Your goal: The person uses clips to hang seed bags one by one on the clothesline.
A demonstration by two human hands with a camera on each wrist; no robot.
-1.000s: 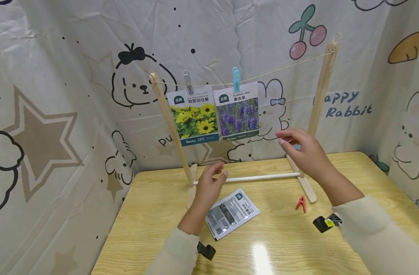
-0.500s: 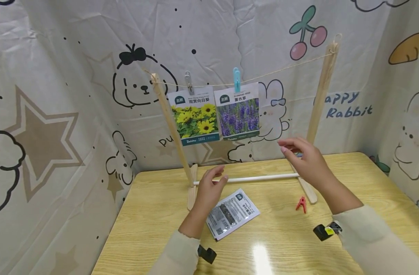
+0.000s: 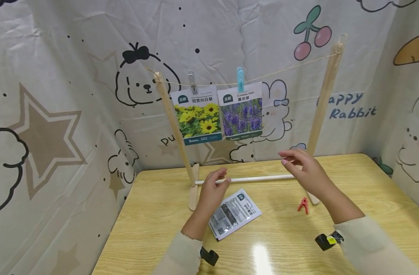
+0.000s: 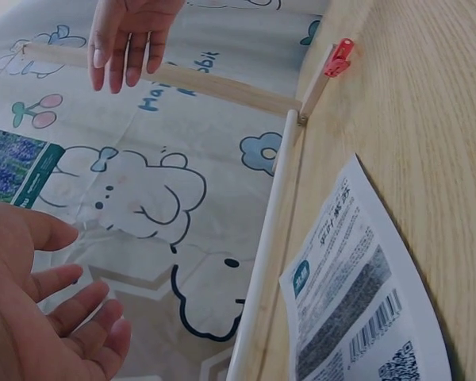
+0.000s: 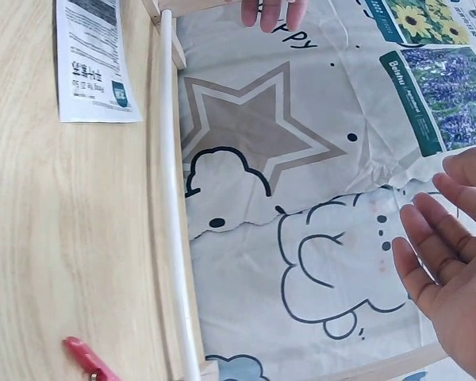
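Note:
Two seed packets hang from a string on a wooden frame: a sunflower packet (image 3: 200, 116) under a grey clothespin (image 3: 192, 82), and a lavender packet (image 3: 242, 112) under a light blue clothespin (image 3: 240, 79). My left hand (image 3: 211, 193) hovers above the table with fingers relaxed and nothing in them, beside a seed packet (image 3: 234, 214) lying back side up. Also holding nothing, my right hand (image 3: 307, 172) is raised in front of the frame's right post, fingers loosely bent. Below it a red clothespin (image 3: 303, 205) stands on the table.
The frame's left post (image 3: 175, 130) and right post (image 3: 324, 99) rise from wooden feet, joined low down by a white rod (image 3: 261, 178). Behind the wooden table (image 3: 144, 229) hangs a printed cloth (image 3: 92, 95).
Both hands have sunk slightly, the right one most, and remain free of anything. The view has shifted a little. Packets and clothespins stay in place.

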